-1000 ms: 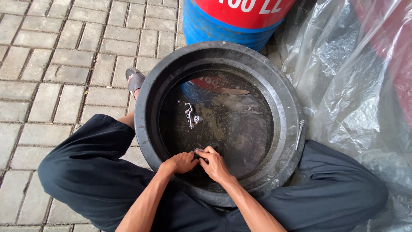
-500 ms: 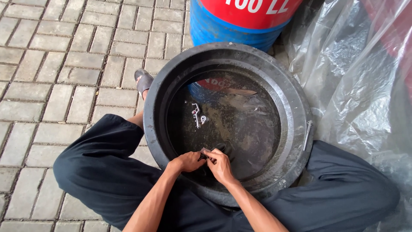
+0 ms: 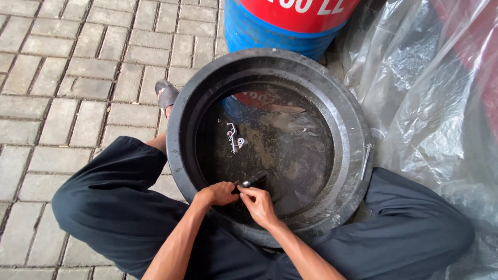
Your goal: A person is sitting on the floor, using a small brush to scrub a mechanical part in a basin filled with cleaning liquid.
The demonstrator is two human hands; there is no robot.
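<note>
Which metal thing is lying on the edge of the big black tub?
The long thin bolt lies on the tub's right rim. The other small metal parts lie down inside, in the water.

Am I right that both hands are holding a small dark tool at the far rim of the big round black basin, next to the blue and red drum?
Not quite. The head view shows the left hand and right hand gripping the small dark tool at the near rim of the big round black basin, by the person's lap. The blue and red drum stands beyond the far rim.
</note>
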